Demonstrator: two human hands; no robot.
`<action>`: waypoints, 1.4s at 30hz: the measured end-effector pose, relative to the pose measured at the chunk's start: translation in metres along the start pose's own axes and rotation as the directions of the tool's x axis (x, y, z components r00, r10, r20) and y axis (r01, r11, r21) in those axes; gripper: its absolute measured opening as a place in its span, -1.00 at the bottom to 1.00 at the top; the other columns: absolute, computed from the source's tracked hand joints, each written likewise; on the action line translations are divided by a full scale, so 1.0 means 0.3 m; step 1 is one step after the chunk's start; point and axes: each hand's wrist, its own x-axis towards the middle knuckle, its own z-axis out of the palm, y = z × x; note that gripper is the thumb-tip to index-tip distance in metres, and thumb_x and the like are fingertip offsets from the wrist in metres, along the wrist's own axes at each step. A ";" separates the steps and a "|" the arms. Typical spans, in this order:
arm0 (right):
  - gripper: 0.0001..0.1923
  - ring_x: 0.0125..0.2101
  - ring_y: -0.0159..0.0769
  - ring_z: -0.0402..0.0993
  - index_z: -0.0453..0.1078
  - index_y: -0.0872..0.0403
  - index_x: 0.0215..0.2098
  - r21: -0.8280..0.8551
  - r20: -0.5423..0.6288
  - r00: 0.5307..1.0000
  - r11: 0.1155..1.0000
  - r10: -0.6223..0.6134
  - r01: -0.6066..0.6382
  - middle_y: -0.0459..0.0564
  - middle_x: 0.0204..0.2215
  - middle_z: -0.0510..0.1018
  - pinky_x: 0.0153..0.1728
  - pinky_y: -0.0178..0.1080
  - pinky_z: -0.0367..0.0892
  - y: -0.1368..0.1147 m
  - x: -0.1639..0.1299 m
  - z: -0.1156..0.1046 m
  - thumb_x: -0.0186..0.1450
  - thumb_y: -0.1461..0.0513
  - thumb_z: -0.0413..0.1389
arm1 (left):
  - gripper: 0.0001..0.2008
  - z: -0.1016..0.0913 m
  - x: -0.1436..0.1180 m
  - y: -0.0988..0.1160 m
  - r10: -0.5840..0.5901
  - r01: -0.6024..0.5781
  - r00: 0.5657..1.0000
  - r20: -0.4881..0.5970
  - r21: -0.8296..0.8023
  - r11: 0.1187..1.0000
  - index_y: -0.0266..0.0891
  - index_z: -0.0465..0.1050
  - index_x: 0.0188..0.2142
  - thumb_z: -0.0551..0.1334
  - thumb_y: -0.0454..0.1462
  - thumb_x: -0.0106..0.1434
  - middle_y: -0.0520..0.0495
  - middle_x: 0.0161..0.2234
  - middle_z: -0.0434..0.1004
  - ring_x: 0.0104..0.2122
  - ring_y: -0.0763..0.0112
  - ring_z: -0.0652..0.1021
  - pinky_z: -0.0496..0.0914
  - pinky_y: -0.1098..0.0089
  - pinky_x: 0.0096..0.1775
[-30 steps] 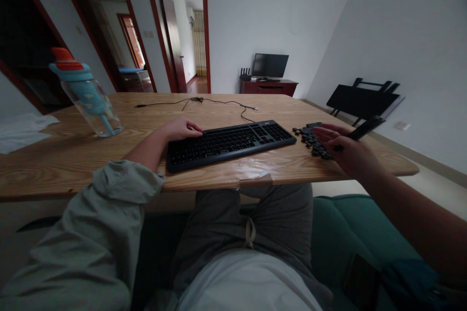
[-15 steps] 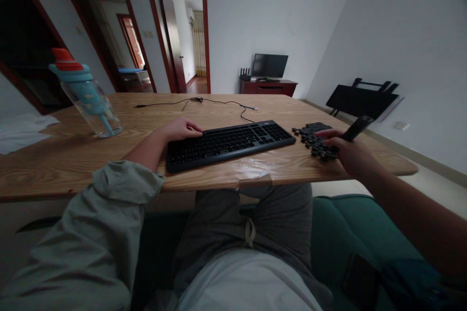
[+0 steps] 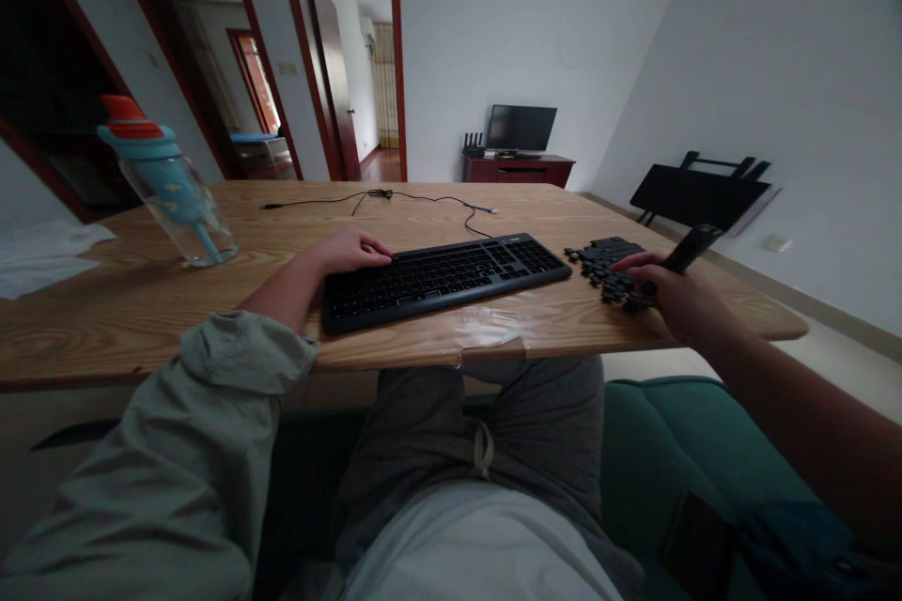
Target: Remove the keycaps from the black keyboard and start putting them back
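A black computer keyboard [image 3: 451,277] lies at a slant on the wooden table in front of me. My left hand [image 3: 352,250] holds its far left edge, thumb along the rim and the other fingers curled behind it. To the right of the keyboard is a loose heap of black keycaps [image 3: 604,265]. Over the near side of this heap, my right hand [image 3: 673,289] is closed round a dark stick-like tool [image 3: 694,247], whose thick end points up and right. The tool's lower end is hidden by my fingers. My right fingertips reach in among the keycaps.
The wooden table [image 3: 274,324] has a thin black cable [image 3: 423,196] behind the keyboard. A clear bottle [image 3: 176,192] with a blue and red lid stands at left, beside white paper [image 3: 49,254]. Tape covers part of the table's near edge.
My right hand, with the dark tool in it, has shifted slightly to the right, and its fingers have changed position over the keycaps. My left hand and the keyboard look unmoved.
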 end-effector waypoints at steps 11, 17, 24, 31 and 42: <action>-0.93 -0.35 -0.31 0.41 0.52 0.00 -0.49 0.099 0.022 0.998 0.993 0.056 -0.058 -0.05 -0.36 0.59 -0.47 -0.33 0.28 -0.037 -0.026 0.017 0.01 0.25 0.19 | -0.51 0.001 0.006 -0.010 -0.007 0.007 1.000 0.010 0.000 1.000 -0.11 0.70 -0.19 0.41 0.09 -0.05 -0.10 -0.23 0.71 -0.20 0.15 0.61 0.43 0.29 -0.12; -0.92 -0.36 -0.30 0.45 0.50 -0.01 -0.50 0.141 -0.032 0.996 0.987 0.081 -0.076 -0.04 -0.35 0.59 -0.53 -0.35 0.32 -0.078 -0.031 0.003 0.00 0.28 0.18 | -0.50 0.001 0.001 -0.001 -0.020 0.021 1.000 0.009 -0.012 1.000 -0.11 0.70 -0.20 0.42 0.10 -0.07 -0.10 -0.24 0.71 -0.18 0.14 0.60 0.43 0.27 -0.11; -0.76 -0.50 -0.34 0.37 0.54 -0.05 -0.27 0.022 0.022 0.991 0.991 -0.132 0.131 -0.03 -0.37 0.59 -0.59 -0.31 0.25 -0.096 -0.015 -0.120 0.05 0.21 0.22 | -0.48 -0.001 0.001 0.000 -0.003 0.003 1.000 0.004 0.018 1.000 -0.13 0.71 -0.20 0.40 0.11 -0.07 -0.11 -0.29 0.70 -0.24 0.15 0.60 0.42 0.27 -0.14; -0.75 -0.43 -0.15 0.48 0.61 -0.11 -0.33 -0.650 0.340 0.934 0.690 -0.109 0.317 0.00 -0.39 0.63 -0.44 -0.15 0.32 -0.034 -0.048 -0.185 0.01 0.04 0.34 | -0.44 -0.002 -0.004 0.004 -0.010 0.009 1.000 0.013 0.015 1.000 -0.14 0.70 -0.16 0.39 0.13 -0.05 -0.12 -0.28 0.71 -0.24 0.15 0.61 0.43 0.29 -0.18; -0.77 -0.37 -0.10 0.55 0.60 -0.07 -0.31 -0.764 0.380 0.919 0.525 -0.102 0.374 0.02 -0.34 0.65 -0.34 -0.12 0.39 0.000 -0.033 -0.134 0.09 0.06 0.23 | -0.46 0.001 0.007 -0.009 -0.022 0.022 1.000 0.003 -0.004 1.000 -0.14 0.70 -0.19 0.42 0.12 -0.09 -0.10 -0.26 0.71 -0.23 0.14 0.61 0.43 0.27 -0.15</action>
